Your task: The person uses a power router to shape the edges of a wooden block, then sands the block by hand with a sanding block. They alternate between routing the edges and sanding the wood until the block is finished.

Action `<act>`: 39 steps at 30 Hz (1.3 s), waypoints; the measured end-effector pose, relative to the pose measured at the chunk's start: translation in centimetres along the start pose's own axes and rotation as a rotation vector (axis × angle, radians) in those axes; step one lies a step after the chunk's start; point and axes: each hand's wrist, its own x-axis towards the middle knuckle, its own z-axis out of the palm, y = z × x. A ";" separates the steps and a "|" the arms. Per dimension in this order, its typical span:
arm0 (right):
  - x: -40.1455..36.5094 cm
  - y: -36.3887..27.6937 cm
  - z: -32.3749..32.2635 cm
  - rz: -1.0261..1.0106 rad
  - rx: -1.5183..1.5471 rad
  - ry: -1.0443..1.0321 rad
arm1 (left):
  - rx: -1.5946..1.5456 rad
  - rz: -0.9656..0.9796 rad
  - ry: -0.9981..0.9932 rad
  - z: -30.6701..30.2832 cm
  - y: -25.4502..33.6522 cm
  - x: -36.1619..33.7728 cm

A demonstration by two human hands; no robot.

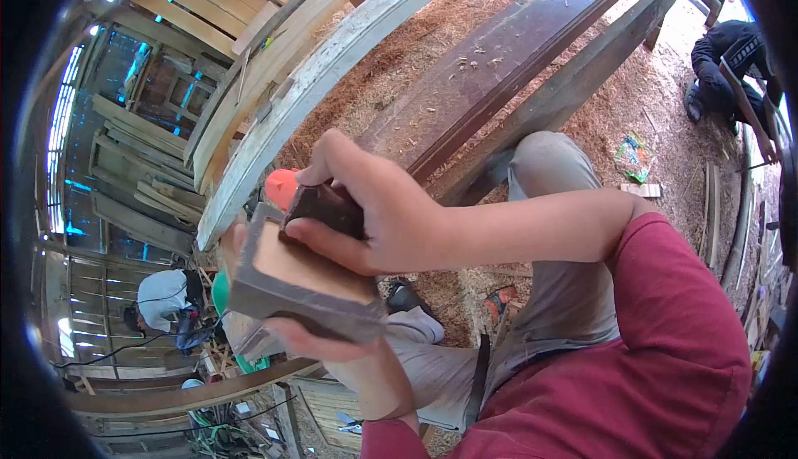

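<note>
My left hand [332,347] grips a rectangular wooden block [307,272] from below, its fingertips showing beyond the far edge. The block has a grey-brown rim and a pale tan face, and it is held tilted in the air. Above that face, my right hand [366,201] is closed around a small dark brown piece [327,210], thumb along its near side. Whether the dark piece touches the block is hard to tell. An orange-red rounded object [283,187] shows just behind my right hand, partly hidden.
A long brown plank [499,68] strewn with shavings lies ahead. Curved timber [332,60] arcs to its left. A crouching person [165,293] is at the left, another [731,68] at the upper right. Shavings cover the ground, where a red-and-black tool [501,299] lies.
</note>
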 end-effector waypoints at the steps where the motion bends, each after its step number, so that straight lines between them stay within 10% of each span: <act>1: 0.0 0.2 0.1 -0.006 0.017 0.036 | -0.143 -0.043 -0.022 0.5 1.8 0.4; 6: -0.2 0.7 0.5 -0.027 0.034 0.001 | -0.500 -0.129 0.007 1.8 5.7 1.4; 39: 0.8 0.7 -0.9 -0.084 -0.009 0.047 | -0.448 0.006 -0.078 0.9 3.3 0.6</act>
